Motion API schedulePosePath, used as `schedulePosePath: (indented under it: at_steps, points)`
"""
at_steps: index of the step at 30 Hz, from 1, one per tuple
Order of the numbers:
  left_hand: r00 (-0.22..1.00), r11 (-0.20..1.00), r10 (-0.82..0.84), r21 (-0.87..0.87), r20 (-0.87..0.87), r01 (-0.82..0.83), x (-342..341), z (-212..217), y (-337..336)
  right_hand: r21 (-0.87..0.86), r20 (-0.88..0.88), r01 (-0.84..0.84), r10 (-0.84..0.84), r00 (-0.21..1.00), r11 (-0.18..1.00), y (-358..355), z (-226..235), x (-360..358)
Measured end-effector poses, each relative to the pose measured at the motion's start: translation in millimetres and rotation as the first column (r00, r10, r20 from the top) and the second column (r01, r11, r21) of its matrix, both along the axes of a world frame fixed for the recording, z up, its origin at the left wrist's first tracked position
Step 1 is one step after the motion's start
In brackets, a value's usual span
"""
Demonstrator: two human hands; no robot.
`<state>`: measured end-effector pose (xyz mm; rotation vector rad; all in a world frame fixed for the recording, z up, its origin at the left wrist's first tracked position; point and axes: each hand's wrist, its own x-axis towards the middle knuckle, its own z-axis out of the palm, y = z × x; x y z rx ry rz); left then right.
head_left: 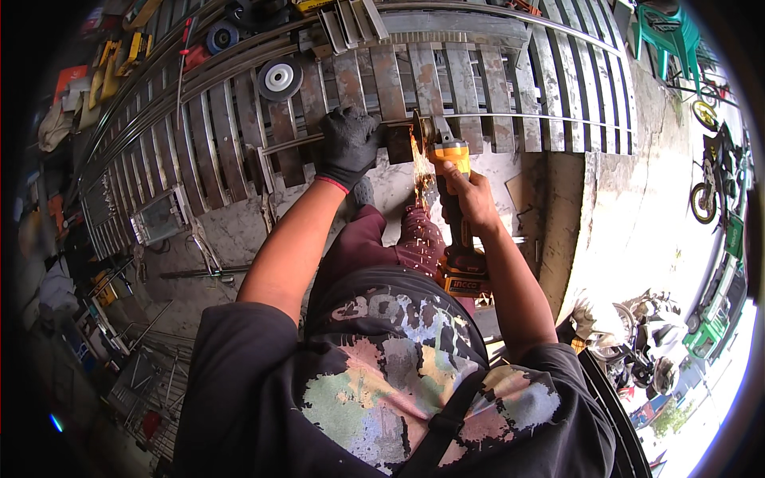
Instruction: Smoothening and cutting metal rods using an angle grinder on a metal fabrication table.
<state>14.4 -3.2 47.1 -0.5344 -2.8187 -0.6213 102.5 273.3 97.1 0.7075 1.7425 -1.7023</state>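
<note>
My right hand, bare, is closed around the body of a yellow and black cordless angle grinder. The grinder's disc meets a thin metal bar lying across the slatted metal bench. Orange sparks spray down from the disc toward my legs. Left of the disc, my left hand wears a black glove with a red cuff. Its fingers are curled over the bar, pressing it at the bench's near edge. A loose round grinding disc lies on the slats beyond that hand.
Short metal channels and long rods lie on the slatted bench. A blue flap disc sits at the far left. Metal racks crowd the lower left. Green plastic chairs and a motorbike stand at the right.
</note>
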Motion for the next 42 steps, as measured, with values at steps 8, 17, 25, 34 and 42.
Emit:
schedulePosePath:
  at_steps: [8,17,25,34,42]
  points:
    - [0.993,0.997,-0.009,0.079,0.115,0.000,-3,18,2,-0.007,-0.099,-0.037,0.036,0.994,0.999,16,21,6]
    - [0.997,0.980,0.065,0.186,0.048,-0.073,2,37,7,0.004,0.012,0.025,-0.025,1.000,1.000,22,8,11]
    - [0.998,0.983,0.047,0.176,0.033,-0.052,3,16,-3,-0.083,0.034,0.017,-0.014,0.999,0.996,11,27,2]
    - [0.999,0.994,-0.011,0.106,-0.040,0.015,2,11,1,-0.074,0.041,0.018,-0.015,0.999,0.997,6,30,0]
    - [1.000,0.997,-0.028,0.075,-0.011,0.029,-1,14,0,-0.082,0.099,0.060,-0.051,0.994,0.995,6,23,3]
